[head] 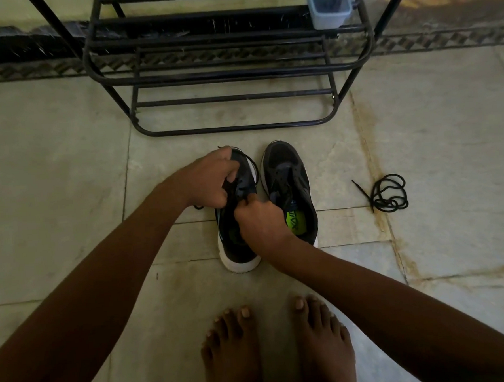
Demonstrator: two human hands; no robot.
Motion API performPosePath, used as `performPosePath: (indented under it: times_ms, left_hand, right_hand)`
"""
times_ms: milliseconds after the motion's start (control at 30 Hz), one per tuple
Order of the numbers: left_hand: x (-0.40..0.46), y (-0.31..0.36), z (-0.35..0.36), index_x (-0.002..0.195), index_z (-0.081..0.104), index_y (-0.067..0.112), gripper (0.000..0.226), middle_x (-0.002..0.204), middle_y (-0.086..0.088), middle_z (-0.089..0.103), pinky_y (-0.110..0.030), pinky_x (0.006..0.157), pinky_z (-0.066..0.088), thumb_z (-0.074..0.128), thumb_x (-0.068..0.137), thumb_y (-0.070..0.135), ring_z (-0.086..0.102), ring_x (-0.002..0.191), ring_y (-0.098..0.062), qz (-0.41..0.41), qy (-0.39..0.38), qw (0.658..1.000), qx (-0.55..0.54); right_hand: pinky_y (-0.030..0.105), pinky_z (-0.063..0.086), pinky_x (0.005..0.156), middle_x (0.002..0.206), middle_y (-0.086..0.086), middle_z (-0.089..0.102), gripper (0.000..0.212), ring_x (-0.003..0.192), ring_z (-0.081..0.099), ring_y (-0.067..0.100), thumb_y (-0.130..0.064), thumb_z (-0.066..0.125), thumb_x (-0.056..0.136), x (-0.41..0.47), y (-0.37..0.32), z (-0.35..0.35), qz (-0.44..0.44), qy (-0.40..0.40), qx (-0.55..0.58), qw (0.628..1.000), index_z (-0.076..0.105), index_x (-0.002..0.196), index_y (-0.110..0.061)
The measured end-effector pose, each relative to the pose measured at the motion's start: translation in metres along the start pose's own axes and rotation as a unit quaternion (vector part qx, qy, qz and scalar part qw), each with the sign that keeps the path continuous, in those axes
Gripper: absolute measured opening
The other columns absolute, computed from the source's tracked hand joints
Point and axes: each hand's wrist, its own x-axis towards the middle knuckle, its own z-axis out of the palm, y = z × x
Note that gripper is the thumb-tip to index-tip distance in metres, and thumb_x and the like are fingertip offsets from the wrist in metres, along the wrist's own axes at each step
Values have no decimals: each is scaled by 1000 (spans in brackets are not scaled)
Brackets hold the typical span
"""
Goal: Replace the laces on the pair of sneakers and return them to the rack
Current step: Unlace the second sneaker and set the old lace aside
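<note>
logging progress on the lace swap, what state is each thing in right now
left sneaker: on the floor, lace partly in, both hands on it
right sneaker: on the floor, no lace
loose lace: tangled on the floor, apart from the sneakers
left hand: pinching the lace over the left sneaker
right hand: pinching the lace
rack: upright, no shoes on it
tub: on the rack, open, dark contents

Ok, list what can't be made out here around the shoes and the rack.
Head view only:
- Left sneaker: eyelets and lacing progress hidden by both hands, left hand, right hand.
- Right sneaker: too dark to tell whether any lace remains.
- Plastic box on rack: contents dark, unclear.
- Rack: upper shelves cut off by top edge.
</note>
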Motion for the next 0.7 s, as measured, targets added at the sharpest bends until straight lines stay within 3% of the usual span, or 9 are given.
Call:
performPosePath:
  times_ms: [100,200,333,400,467,533,567,600,700]
  left_hand:
    - [2,3,1,84,54,14,23,104,-9,50,-40,66,46,67,80,-4,49,80,-18,4,8,1000,21]
    - [3,-1,-1,88,51,18,11,99,-17,59,-37,62,41,55,92,9,51,79,-21,-16,103,995,6]
    - [0,-13,2,92,61,15,19,110,-7,65,-45,92,52,64,91,-4,63,102,-21,-41,182,954,-235]
    - [-5,-9,1,94,55,16,18,103,-9,72,-44,98,52,57,98,-2,69,105,-26,-59,201,881,-424]
    - [-4,-6,-1,93,50,15,21,83,-9,66,-42,88,54,47,102,-4,67,82,-25,-87,215,758,-610]
    - [-5,-1,-5,89,48,14,29,71,-5,52,-37,70,50,38,97,-12,49,60,-17,-115,225,643,-723]
    - [-3,-1,-6,87,47,14,32,69,-3,48,-34,63,44,36,94,-14,41,56,-13,-130,246,632,-723]
    - [-2,0,-7,86,47,15,32,68,-2,46,-31,58,39,35,94,-14,38,54,-11,-146,274,664,-681]
    - [-3,5,-9,92,51,17,21,79,5,52,-23,63,44,53,94,-3,49,66,0,-109,328,864,-366]
  right_hand:
    - [41,51,72,117,20,57,25,90,67,41,-12,46,103,0,0,0,4,0,-1,1000,58,121,1]
    - [43,53,73,117,20,57,27,91,67,41,-13,47,104,1,0,1,-1,4,1,1000,57,123,2]
    - [45,55,76,119,20,56,30,93,67,42,-15,48,104,1,2,3,-2,2,0,1000,54,129,2]
    - [45,55,77,120,20,56,32,94,67,41,-16,49,104,1,2,4,-6,1,1,1000,53,130,2]
    - [44,54,76,121,20,56,31,93,66,41,-16,48,104,2,1,3,-8,2,-2,1000,53,130,2]
    - [44,53,75,121,20,56,32,93,66,41,-17,48,105,2,2,2,-10,0,-4,1000,53,131,2]
    - [44,54,75,121,20,56,33,93,66,41,-18,48,105,2,2,2,-10,-1,-4,1000,53,131,1]
    - [44,54,76,121,20,56,33,94,66,40,-18,49,105,2,3,3,-11,-3,-2,1000,53,131,1]
    - [43,54,75,120,20,56,32,91,67,39,-19,50,104,2,3,3,-11,-4,0,1000,54,129,0]
